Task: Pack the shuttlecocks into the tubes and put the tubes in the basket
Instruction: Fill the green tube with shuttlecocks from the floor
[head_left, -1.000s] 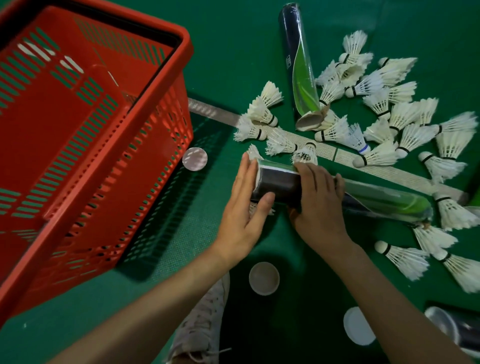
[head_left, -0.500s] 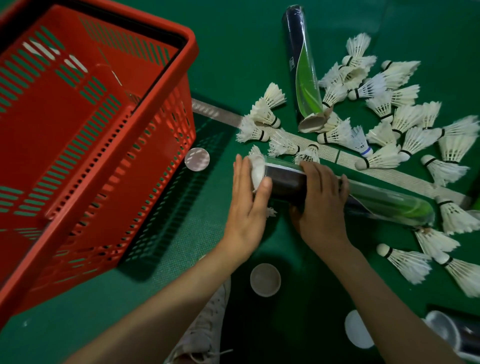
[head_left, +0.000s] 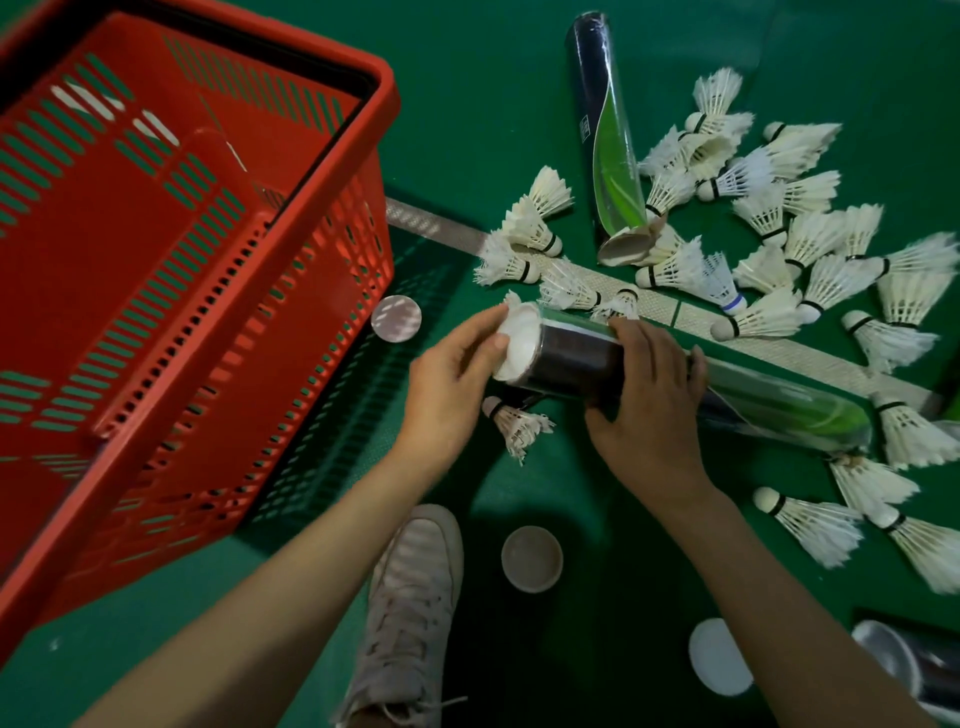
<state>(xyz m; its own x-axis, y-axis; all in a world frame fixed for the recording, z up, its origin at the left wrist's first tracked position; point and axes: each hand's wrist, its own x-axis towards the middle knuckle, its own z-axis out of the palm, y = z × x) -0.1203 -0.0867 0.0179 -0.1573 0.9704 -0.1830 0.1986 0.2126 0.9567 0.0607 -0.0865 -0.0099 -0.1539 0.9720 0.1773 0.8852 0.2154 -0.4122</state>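
Green court floor (head_left: 493, 104) crossed by a white line (head_left: 691, 318) carries everything. My right hand (head_left: 649, 400) wraps over the tube (head_left: 571, 358), which lies roughly level. My left hand (head_left: 452, 384) curls round the white cap (head_left: 519, 343) at its near end; the cap appears seated. Loose shuttlecocks (head_left: 826, 280) lie beyond and to the right. The red basket (head_left: 208, 312) stands left, apart from the tube, with one loose lid (head_left: 396, 318) on the floor between.

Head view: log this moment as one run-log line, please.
stage: capping tube | left hand: holds white cap on tube end | right hand: grips tube | red basket: no tube seen inside
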